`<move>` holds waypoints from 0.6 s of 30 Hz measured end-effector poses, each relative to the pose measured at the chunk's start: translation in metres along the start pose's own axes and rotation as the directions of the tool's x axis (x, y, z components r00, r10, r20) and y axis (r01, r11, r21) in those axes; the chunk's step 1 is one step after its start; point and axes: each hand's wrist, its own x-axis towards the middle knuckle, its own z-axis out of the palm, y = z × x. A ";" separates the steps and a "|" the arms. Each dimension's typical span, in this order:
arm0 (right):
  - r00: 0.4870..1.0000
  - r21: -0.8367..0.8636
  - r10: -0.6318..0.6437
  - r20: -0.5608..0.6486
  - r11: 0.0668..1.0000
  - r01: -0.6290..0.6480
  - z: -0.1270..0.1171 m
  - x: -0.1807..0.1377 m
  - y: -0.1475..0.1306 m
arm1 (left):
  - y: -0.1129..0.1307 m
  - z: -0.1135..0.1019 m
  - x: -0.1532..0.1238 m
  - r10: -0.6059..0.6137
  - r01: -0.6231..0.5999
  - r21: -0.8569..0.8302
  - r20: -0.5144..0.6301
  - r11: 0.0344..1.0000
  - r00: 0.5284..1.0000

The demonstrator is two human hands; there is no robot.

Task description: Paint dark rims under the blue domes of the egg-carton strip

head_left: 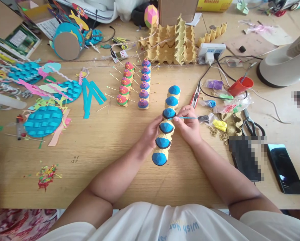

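A strip of yellow egg-carton cups point(166, 129) with blue painted tops lies lengthwise on the wooden table point(109, 140) in front of me. My left hand point(151, 132) grips the strip's left side near its middle. My right hand point(188, 124) pinches a thin blue-handled paintbrush point(187, 117), its tip touching the third blue top from the far end. Some of the nearer blue tops have dark outlines.
Two rows of small painted cup figures point(134, 85) with toothpicks stand behind. Blue paper fish crafts point(43, 121) lie at left. Egg cartons point(172, 43), a power strip point(211, 50), a red cup point(240, 86), scissors point(251, 124), a phone point(285, 169) and a fan base point(283, 65) are at back and right.
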 end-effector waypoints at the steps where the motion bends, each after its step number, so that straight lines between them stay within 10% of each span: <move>1: 1.000 -0.017 -0.005 -0.002 1.000 0.005 0.000 0.000 -0.001 | 0.001 -0.001 0.000 -0.023 0.023 -0.004 0.013 1.000 1.000; 18: 0.992 0.148 0.127 -0.003 0.981 -0.125 -0.003 0.001 0.008 | 0.001 0.000 -0.003 -0.006 0.006 0.004 0.019 1.000 1.000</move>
